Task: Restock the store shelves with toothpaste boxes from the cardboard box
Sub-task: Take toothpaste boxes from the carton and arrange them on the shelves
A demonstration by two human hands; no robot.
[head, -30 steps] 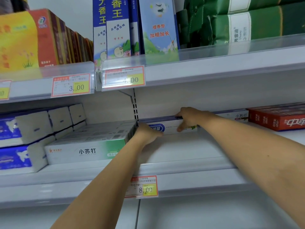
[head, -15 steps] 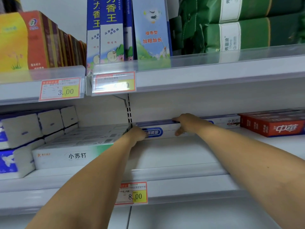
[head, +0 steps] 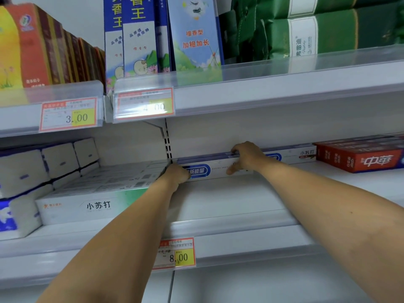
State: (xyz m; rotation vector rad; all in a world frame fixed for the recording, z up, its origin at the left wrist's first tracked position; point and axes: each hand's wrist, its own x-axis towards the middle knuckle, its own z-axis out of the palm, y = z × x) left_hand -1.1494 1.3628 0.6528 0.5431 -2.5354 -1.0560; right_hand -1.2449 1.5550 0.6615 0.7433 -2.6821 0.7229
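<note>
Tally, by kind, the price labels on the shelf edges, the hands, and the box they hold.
Red-bordered paper price labels: 3
Bare hands, left hand and right hand: 2
Long white-and-blue cardboard toothpaste box they hold: 1
Total: 6

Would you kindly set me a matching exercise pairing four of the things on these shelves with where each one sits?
Things:
1. red toothpaste boxes
2. tissue packs
3. green packages
4. white-and-blue toothpaste box

Places:
A. upper shelf, right
B. middle shelf, far left
C. back of middle shelf, held by the left hand and right hand
D. middle shelf, far right

Pairs: 1-D, 2-B, 3-A, 4-C
</note>
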